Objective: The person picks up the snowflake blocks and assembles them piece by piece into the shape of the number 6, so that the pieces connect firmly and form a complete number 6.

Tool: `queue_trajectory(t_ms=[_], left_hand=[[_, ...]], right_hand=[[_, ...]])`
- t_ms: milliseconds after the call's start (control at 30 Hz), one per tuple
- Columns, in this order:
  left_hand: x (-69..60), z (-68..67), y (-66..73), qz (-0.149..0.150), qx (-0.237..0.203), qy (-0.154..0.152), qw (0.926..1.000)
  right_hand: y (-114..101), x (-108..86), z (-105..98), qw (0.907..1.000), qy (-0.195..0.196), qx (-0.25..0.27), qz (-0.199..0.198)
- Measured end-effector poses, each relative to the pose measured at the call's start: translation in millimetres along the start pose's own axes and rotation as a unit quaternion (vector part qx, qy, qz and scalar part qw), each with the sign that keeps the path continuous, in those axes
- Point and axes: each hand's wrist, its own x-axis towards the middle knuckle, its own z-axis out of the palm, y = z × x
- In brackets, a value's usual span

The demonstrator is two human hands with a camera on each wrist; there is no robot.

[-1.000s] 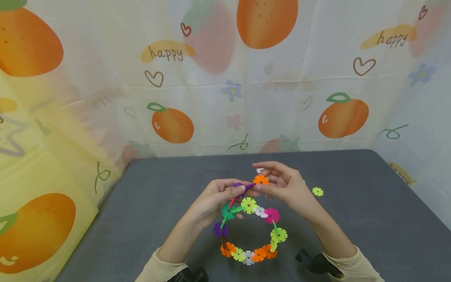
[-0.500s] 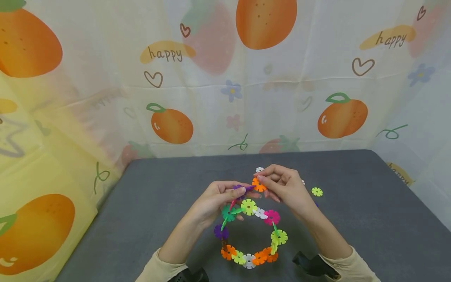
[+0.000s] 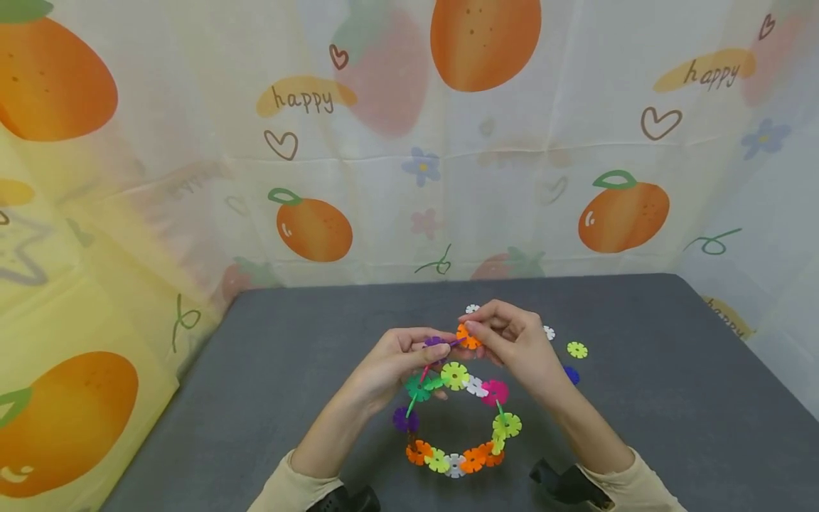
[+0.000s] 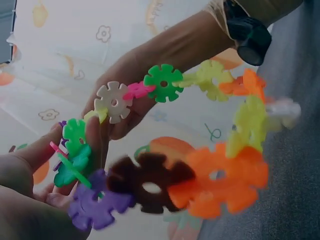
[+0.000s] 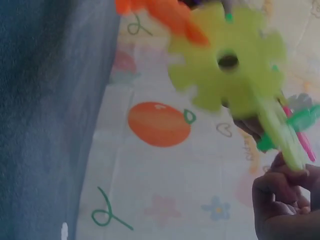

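Pinching orange disc (image 3: 469, 341), purple disc (image 3: 433, 342)

Both sleeves (image 3: 296, 486) plain beige; black wrist-worn devices (image 4: 251, 44), left one round-ended.

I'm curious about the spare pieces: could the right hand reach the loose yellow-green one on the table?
Probably yes: the loose yellow-green piece lies uncovered on the table. But the right hand pinches an orange piece and may need to release it first.
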Motion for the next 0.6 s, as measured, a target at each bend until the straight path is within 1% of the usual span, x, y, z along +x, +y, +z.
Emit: queue_trajectory(t_ms=[100, 167, 233, 267, 300, 333, 367, 400, 467, 533, 567, 600], left_hand=[[2.5, -0.5, -2.0, 0.0, -0.002, -0.008, 1.0], [4.8, -2.4, -3.6, 0.0, -0.003, -0.003, 1.0], [7.4, -5.7, -5.3, -0.004, -0.005, 0.02, 0.9998], [8.7, -7.8, -6.2, -0.007, -0.006, 0.033, 0.9994], [10.3, -10.3, -7.6, -0.012, -0.006, 0.048, 0.9987], [11.6, -12.6, -8.6, -0.015, -0.01, 0.061, 0.998], [12.7, -14.7, -9.5, -0.018, -0.012, 0.07, 0.9973], [13.6, -16.7, -10.3, -0.02, -0.016, 0.076, 0.9968], [15.3, -20.2, -11.8, -0.021, -0.021, 0.078, 0.9965], [16.4, -22.9, -13.0, -0.018, -0.028, 0.077, 0.9965], [17.1, -24.1, -13.5, -0.014, -0.028, 0.077, 0.9965], [17.7, -25.5, -14.3, -0.011, -0.028, 0.077, 0.9966]], right_hand=[[-1, 0.9, -7, 0.9994, -0.017, -0.024, 0.021], [0, 3.5, -15, 0.9974, -0.034, -0.043, 0.046], [4, 6.4, -26, 0.9924, -0.036, -0.088, 0.078], [8, 7.4, -33, 0.9881, -0.034, -0.119, 0.092], [12, 8.1, -40, 0.9818, -0.031, -0.152, 0.11], [17, 7.8, -47, 0.9721, -0.028, -0.193, 0.13], [22, 6.7, -54, 0.9585, -0.028, -0.24, 0.151], [26, 5.0, -61, 0.9427, -0.034, -0.284, 0.171], [35, 0.8, -74, 0.9067, -0.063, -0.353, 0.222], [43, -3.7, -83, 0.8687, -0.106, -0.404, 0.267], [46, -5.6, -87, 0.8525, -0.125, -0.418, 0.287], [49, -7.1, -90, 0.8404, -0.143, -0.424, 0.305]])
